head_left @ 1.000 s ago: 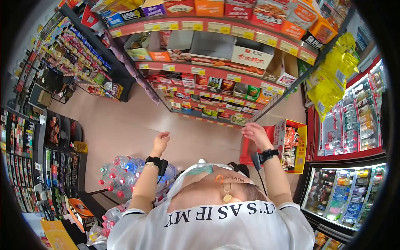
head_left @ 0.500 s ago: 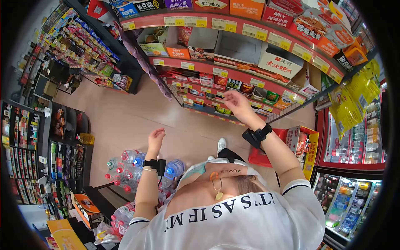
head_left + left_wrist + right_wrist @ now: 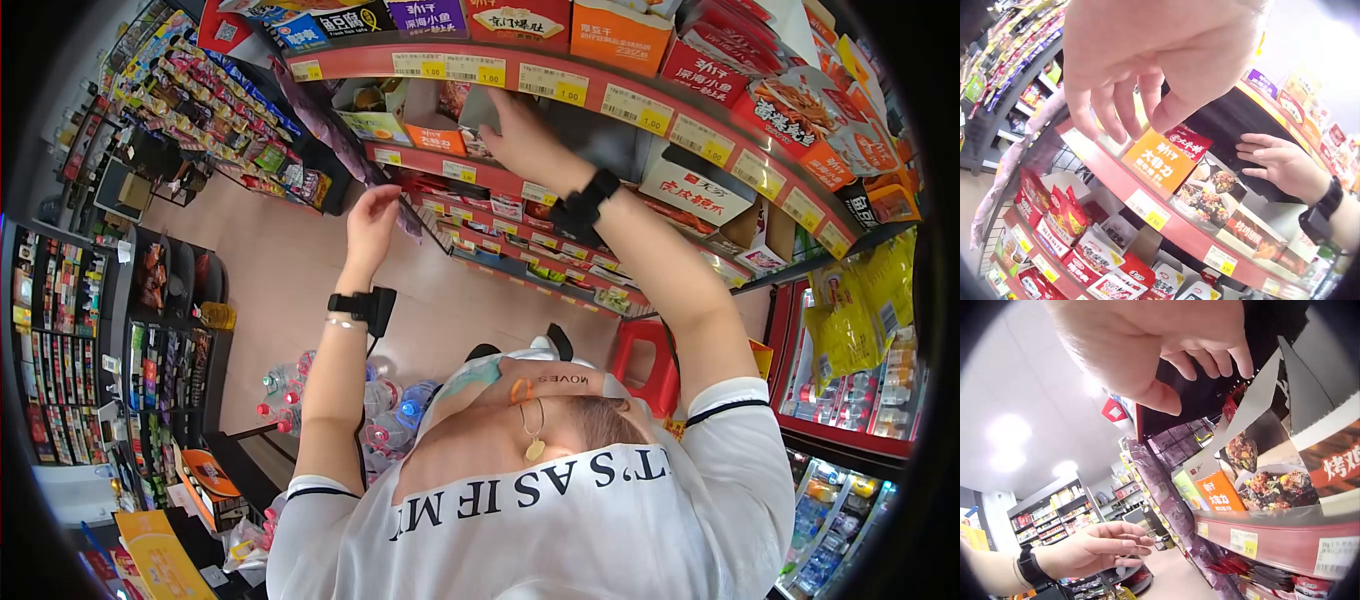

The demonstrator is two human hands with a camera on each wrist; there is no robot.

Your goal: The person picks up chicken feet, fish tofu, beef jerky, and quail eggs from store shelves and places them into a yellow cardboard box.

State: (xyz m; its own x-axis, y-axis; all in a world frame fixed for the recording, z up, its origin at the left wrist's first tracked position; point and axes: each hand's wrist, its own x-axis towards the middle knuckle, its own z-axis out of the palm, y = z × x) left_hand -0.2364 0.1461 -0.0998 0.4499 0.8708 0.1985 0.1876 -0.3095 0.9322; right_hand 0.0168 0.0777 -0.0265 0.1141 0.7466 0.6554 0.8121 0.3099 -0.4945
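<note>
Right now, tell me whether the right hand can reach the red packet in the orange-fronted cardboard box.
Probably yes: the right hand is open just to one side, and the red packet pokes above its box's orange front. The shelf above may limit room.

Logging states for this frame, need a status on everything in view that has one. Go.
Left hand: open, empty, in front of shelf.
Right hand: open, empty, reaching in at shelf.
Orange box: open-topped, red packet inside.
Food-picture box: open-topped, contents unclear.
Yellow bags: hanging.
Blue-topped bottle: capped.
Drinks fridge: lit, stocked.
</note>
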